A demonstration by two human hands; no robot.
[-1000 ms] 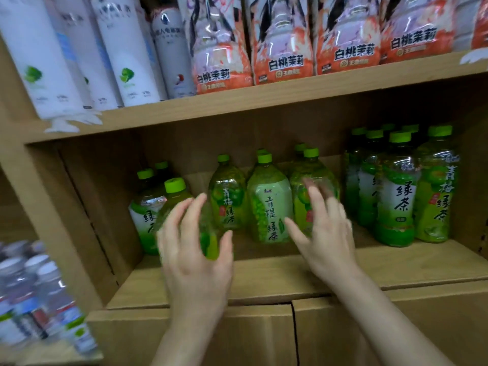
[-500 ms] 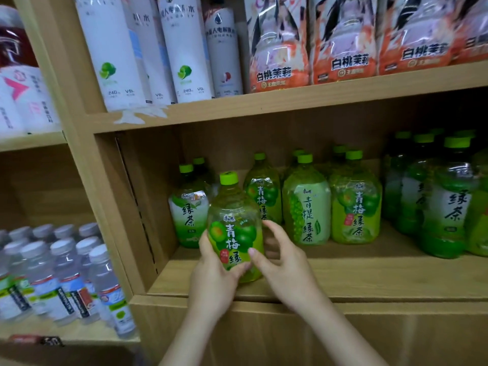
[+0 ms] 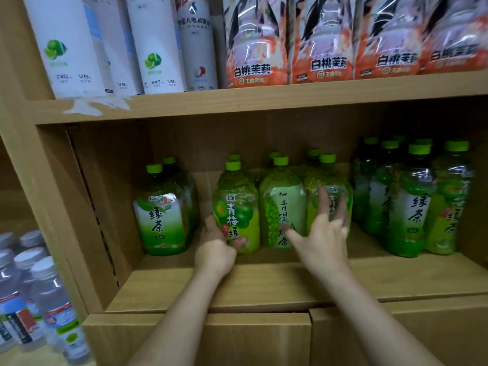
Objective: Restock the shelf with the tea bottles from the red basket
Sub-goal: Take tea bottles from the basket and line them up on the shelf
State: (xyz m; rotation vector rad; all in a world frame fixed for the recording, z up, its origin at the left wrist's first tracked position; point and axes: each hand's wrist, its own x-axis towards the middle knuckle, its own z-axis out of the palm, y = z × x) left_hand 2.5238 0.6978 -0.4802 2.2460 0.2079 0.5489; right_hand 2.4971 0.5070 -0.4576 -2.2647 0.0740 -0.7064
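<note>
A green plum tea bottle (image 3: 235, 207) with a lime cap stands upright on the wooden shelf (image 3: 264, 283), in the middle row. My left hand (image 3: 215, 247) grips its lower part from the front left. My right hand (image 3: 324, 233) is spread with fingers apart in front of the grape tea bottle (image 3: 282, 204) and the bottle (image 3: 330, 191) to its right, holding nothing. A green tea bottle (image 3: 162, 212) stands to the left with a small gap. The red basket is out of view.
More green tea bottles (image 3: 412, 202) crowd the shelf's right side. White cans (image 3: 155, 43) and orange-labelled bottles (image 3: 253, 48) fill the shelf above. Water bottles (image 3: 50, 299) stand in the lower left compartment. The shelf's front strip is bare wood.
The plum tea bottle has moved back from the shelf's front into the row beside the grape tea bottle. My right hand has let go of it and opened to the right.
</note>
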